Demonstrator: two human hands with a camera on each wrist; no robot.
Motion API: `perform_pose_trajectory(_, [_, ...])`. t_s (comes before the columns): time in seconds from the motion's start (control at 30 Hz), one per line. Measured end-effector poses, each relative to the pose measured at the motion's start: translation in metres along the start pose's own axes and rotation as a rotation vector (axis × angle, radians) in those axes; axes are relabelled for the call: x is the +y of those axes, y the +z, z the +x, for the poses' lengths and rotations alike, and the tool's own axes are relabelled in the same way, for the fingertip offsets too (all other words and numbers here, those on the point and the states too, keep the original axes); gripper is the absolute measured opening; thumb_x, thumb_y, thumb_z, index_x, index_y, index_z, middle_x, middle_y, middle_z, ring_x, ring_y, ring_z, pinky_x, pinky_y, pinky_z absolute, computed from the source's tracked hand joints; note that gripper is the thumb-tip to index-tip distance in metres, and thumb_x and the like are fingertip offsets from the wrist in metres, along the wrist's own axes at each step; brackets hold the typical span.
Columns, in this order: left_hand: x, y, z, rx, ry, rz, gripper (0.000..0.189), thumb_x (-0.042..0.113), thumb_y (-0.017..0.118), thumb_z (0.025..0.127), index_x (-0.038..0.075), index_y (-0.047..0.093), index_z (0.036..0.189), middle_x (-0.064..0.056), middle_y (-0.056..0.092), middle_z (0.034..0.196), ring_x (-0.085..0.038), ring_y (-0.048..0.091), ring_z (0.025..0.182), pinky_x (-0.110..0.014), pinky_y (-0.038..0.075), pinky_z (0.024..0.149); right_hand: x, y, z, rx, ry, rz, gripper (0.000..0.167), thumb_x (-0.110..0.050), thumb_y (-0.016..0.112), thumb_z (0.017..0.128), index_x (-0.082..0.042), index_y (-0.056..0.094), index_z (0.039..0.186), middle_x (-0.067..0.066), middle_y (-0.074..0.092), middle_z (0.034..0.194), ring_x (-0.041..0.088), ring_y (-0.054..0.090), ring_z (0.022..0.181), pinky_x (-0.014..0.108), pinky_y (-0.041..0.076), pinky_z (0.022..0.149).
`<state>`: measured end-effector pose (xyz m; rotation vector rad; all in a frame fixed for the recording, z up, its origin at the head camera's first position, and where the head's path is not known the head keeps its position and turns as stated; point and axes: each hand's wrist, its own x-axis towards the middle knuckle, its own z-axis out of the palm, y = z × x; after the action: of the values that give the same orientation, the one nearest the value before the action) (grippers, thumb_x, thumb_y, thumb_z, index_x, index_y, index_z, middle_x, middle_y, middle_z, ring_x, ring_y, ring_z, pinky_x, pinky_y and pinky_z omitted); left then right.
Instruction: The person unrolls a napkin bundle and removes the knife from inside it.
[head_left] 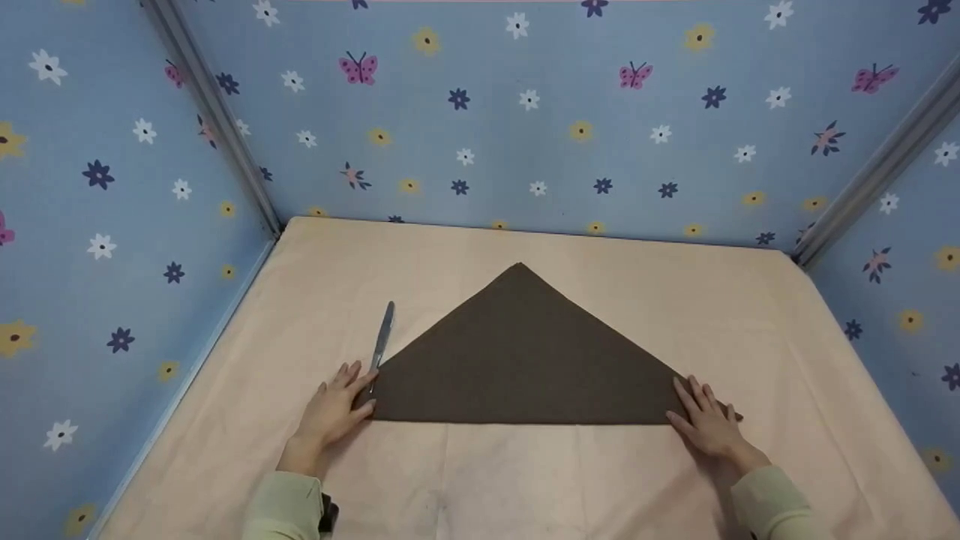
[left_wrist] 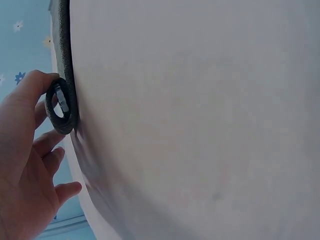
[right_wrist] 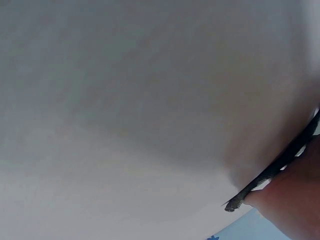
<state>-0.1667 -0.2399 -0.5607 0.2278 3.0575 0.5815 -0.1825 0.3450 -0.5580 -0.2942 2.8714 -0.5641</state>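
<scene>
A dark brown cloth napkin (head_left: 525, 352) lies folded into a wide triangle, its point away from me and its long edge towards me. At its left corner stands out a table knife (head_left: 384, 334), the blade pointing away and its lower end covered by the cloth and my fingers. My left hand (head_left: 328, 414) pinches that corner between thumb and fingers. In the left wrist view the corner forms a rolled loop (left_wrist: 66, 128), with shiny metal inside it. My right hand (head_left: 711, 429) rests with extended fingers on the right corner; its thumb touches the cloth edge (right_wrist: 267, 171) in the right wrist view.
A pale pinkish cloth (head_left: 510, 487) with faint creases covers the table. Blue walls (head_left: 525, 120) printed with flowers and butterflies rise at the back and both sides. Grey posts (head_left: 217, 112) stand at the back corners.
</scene>
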Motion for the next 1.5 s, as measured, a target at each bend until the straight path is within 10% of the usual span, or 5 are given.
perform_pose_trajectory(1.5, [-0.012, -0.010, -0.011, 0.129, -0.022, -0.037, 0.050, 0.034, 0.049, 0.091, 0.004, 0.043, 0.131, -0.023, 0.033, 0.136, -0.041, 0.024, 0.125, -0.057, 0.024, 0.095, -0.002, -0.001, -0.002, -0.003, -0.017, 0.003, 0.066, -0.038, 0.040, 0.093, 0.004, 0.019, 0.138, 0.031, 0.006, 0.140, 0.050, 0.002, 0.126, 0.071, -0.001, 0.087])
